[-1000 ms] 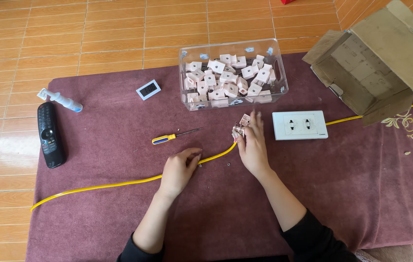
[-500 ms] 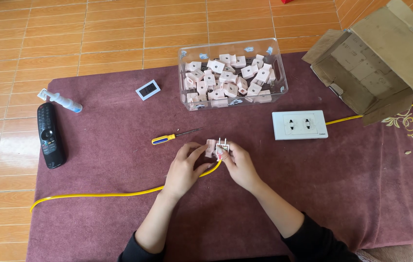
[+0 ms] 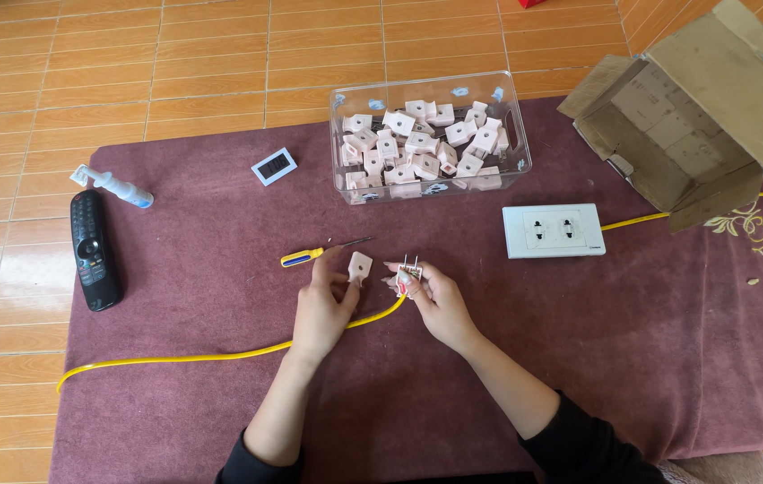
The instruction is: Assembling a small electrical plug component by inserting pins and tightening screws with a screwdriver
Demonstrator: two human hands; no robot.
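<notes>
An orange tiled floor (image 3: 130, 54) runs around a low counter (image 3: 668, 358) covered in a maroon cloth; at the far right corner lies an open cardboard box (image 3: 713, 108) tipped on its side; at the middle of the far edge stands a clear plastic bin (image 3: 431, 139) filled with pale pink plug parts; a yellow cable (image 3: 202, 357) runs from the near left across to the hands, and more yellow cable leaves the white double socket plate (image 3: 554, 230) toward the box; a black remote (image 3: 93, 249) lies at the left edge with a small white spray bottle (image 3: 117, 188) just beyond it; a small white display unit (image 3: 274, 166) sits farther in; a yellow-handled screwdriver (image 3: 323, 253) lies just beyond the hands. The left hand (image 3: 326, 300) pinches a pale pink plug cover (image 3: 360, 267) at its fingertips; the right hand (image 3: 435, 300) is closed around a plug body (image 3: 409, 273) with its metal prongs pointing up, at the cable's end; the two pieces are held near each other, apart.
</notes>
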